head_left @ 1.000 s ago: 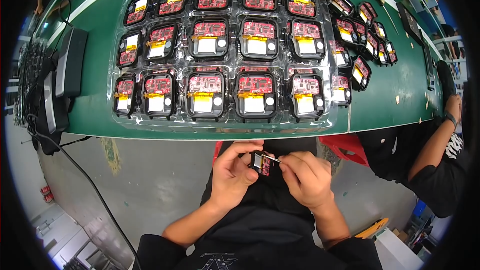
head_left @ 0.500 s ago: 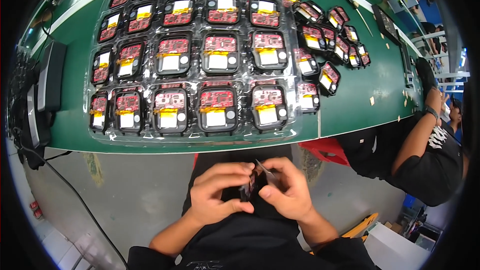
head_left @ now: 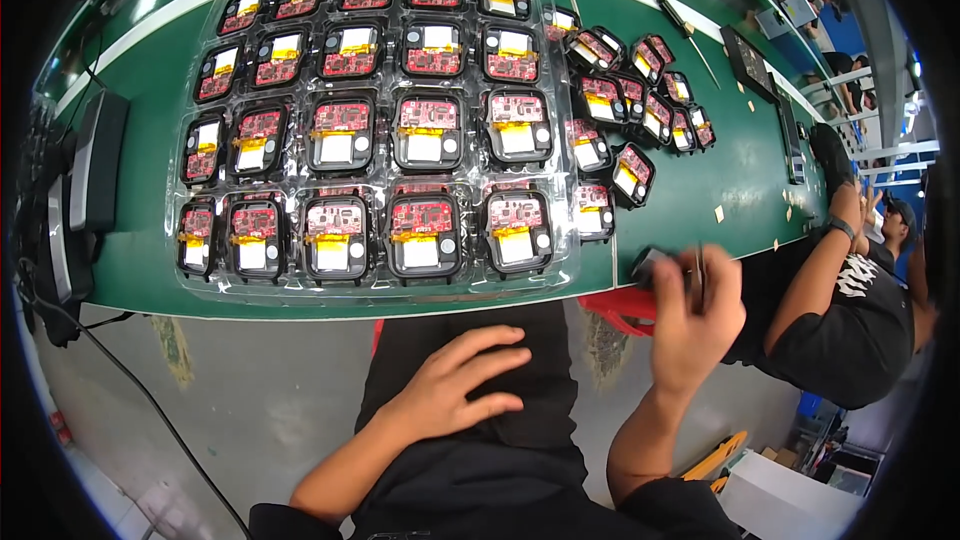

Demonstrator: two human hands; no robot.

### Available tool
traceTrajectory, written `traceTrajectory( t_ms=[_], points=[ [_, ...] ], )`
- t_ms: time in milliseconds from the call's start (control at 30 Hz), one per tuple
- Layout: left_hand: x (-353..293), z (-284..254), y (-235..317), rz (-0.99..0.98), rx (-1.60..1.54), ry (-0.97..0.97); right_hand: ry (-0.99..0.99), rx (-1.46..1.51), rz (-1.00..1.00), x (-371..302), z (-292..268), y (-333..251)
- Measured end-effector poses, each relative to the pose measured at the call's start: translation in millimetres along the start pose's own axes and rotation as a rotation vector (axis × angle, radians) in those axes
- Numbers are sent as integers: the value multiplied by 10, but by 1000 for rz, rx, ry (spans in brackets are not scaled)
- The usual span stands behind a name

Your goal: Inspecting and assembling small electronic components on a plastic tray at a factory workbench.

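My right hand (head_left: 695, 325) is raised over the table's front edge, right of the tray. Its fingers are closed on a small black device housing (head_left: 652, 266), partly hidden and blurred. A slim metal tool, resembling tweezers (head_left: 698, 275), also shows between those fingers. Over my dark-trousered lap, my left hand (head_left: 455, 385) is open and holds nothing, its fingers spread. Ahead lies a clear plastic tray (head_left: 375, 292) with rows of black housings, each showing a red circuit board, yellow tape and a white block. More such housings (head_left: 632, 175) lie in a loose pile beside the tray.
A screwdriver (head_left: 685, 25) lies on the green table (head_left: 740, 180) behind the pile, with a long black case (head_left: 750, 65) to its right. Another person's arm (head_left: 810, 285) rests near the right edge. A red stool (head_left: 618, 312) stands below. Grey-black equipment (head_left: 98, 160) occupies the left end.
My right hand has moved from my lap up and right to the table edge, carrying the black housing and the metal tool. My left hand has let go of the housing and opened.
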State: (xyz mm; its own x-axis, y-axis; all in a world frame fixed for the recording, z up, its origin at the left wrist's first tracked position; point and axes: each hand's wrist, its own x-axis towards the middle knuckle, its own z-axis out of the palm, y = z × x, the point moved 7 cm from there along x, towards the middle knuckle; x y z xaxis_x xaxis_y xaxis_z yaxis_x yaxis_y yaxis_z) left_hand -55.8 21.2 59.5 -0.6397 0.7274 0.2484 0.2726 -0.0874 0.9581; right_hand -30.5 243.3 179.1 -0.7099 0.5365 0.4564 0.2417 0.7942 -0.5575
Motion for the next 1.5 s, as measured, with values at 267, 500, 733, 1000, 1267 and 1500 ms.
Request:
traceTrajectory(
  t_ms=[267,500,733,1000,1267,1500],
  points=[
    [43,75,-245,53,136,115,30,-47,-89,696,265,193],
    [83,32,-271,-3,113,152,68,395,106,628,230,460],
    [99,24,-264,-30,117,166,-3,200,18,629,363,219],
    [117,39,-290,-60,86,169,15,190,-15,612,334,287],
    [108,19,-306,-70,88,182,14,127,-82,624,291,193],
    [108,27,-309,-69,81,183,26,172,-89,628,289,171]
  ],
)
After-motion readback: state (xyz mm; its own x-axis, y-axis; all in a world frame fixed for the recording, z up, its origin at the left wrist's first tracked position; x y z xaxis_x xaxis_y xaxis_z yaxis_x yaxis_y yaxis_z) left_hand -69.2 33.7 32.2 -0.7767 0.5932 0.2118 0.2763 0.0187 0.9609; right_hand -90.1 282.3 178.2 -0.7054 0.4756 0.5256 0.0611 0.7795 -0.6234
